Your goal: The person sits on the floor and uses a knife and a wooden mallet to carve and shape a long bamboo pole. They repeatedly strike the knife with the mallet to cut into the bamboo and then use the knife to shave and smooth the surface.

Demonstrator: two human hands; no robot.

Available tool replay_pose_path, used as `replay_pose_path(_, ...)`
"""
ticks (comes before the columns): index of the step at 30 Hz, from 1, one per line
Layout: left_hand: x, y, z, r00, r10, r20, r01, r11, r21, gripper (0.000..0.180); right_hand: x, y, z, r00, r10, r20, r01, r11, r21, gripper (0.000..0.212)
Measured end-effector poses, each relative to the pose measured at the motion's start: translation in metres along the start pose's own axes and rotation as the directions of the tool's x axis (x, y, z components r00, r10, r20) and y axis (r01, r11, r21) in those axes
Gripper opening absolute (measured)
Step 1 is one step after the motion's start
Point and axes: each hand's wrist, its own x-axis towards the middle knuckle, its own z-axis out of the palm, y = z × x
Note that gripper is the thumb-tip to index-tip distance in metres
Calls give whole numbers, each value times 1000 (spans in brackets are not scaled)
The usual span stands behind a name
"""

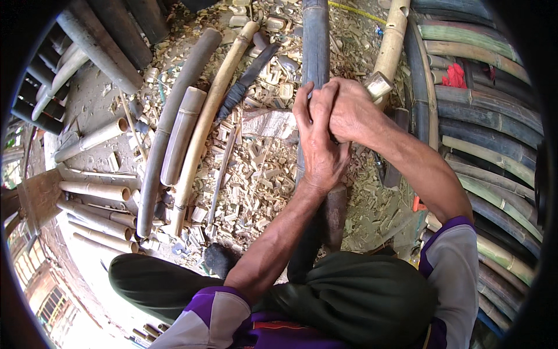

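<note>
At the middle of the view, a long dark bamboo pole (pixel 315 52) runs from the top edge down toward the seated person's lap, and everything else is placed from it. The left hand (pixel 318 148) wraps the pole from its left side, fingers (pixel 304 110) curled tight around the stem. The right hand (pixel 349 110) closes over the pole just right of and partly on top of the left hand, its fingers shut too; what lies under the right palem, whether only the pole or a tool handle as well, cannot be told from here. Below the hands the pole passes over a rounded brown block (pixel 336 212) and ends against the dark green trousers (pixel 360 296).

Left of the pole, the floor (pixel 93 99) is covered with pale bamboo chips (pixel 256 174). On the chips, just left of the pole, lies a dark sheathed blade (pixel 247 78), tilted, and further left three long pale bamboo lengths (pixel 203 122) lie side by side. Well left of the pole, short cut bamboo tubes (pixel 96 189) are stacked.

Right of the pole, a pale yellow bamboo stem (pixel 390 41) stands touching the right hand's knuckles. Further right, a pile of green and dark curved bamboo poles (pixel 488 134) fills the edge, with a red cloth (pixel 456 75) lying on it.
</note>
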Motion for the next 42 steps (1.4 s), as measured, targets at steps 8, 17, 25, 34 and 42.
replay_pose_path(8,3,53,3,581,-431,690,247,902,355,100,-74,0,5,727,49,685,-686,14,727,41)
replay_pose_path(17,1,38,-32,296,-294,909,132,955,266,97,-45,-115,71,276,599,752,-889,-138,437,55)
replay_pose_path(25,-2,41,-42,252,-200,947,-180,952,249,91,-61,-154,143,846,440,302,-87,-445,892,49)
replay_pose_path(34,-19,29,-103,863,-463,201,422,881,216,40,-180,-163,116,502,834,230,-492,56,869,38)
replay_pose_path(42,-105,26,-67,766,-351,538,309,936,170,36,-191,-172,196,317,948,24,-442,125,888,43)
